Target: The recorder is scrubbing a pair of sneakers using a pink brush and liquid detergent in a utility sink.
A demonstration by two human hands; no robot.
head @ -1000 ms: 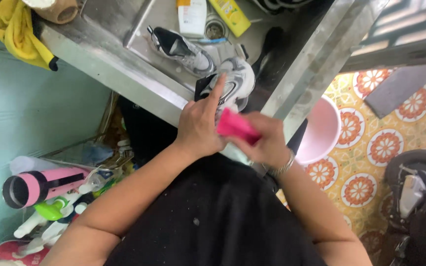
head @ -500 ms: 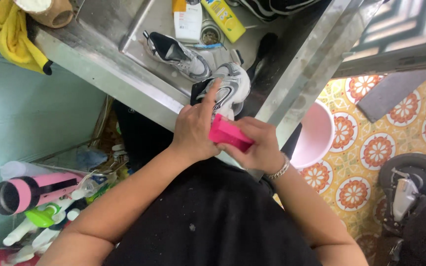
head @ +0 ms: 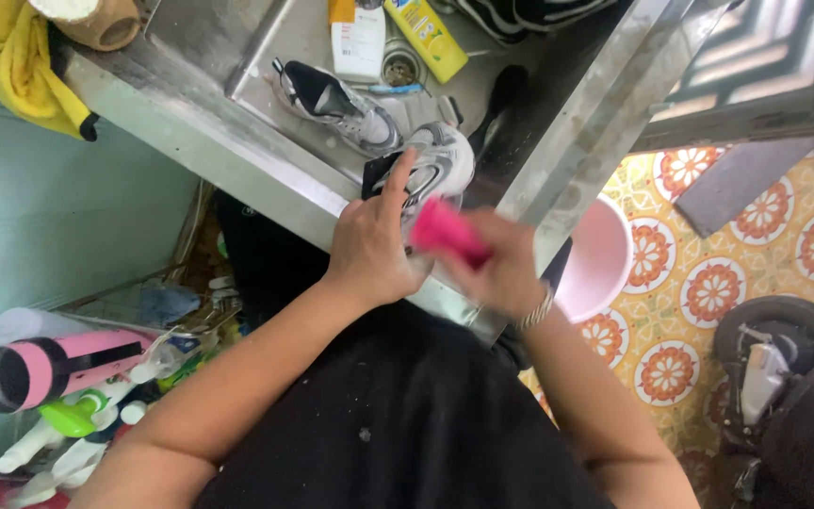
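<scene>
**Pink brush drawn across the toe of a grey-and-white sneaker**

Nearest the camera, the right hand [head: 501,264] is seen clenched around a bright pink brush [head: 449,231], which is blurred; compared with half a second ago it has been shifted slightly up and toward the shoe, so a scrubbing stroke is judged to be under way. The left hand [head: 374,240] is kept wrapped around the sneaker [head: 435,165], with the forefinger stretched along its upper; that grasp has hardly changed.

The sneaker is held at the near edge of the stainless-steel sink [head: 237,57], toe toward the person. It is white and grey with dark panels, and its surface looks wet or glossy, though soap cannot be made out.

Farther in, a second sneaker [head: 332,104] is lying in the basin, beside a yellow bottle [head: 426,38]. A pink bucket [head: 600,259] is standing on the patterned floor tiles [head: 784,236].
</scene>
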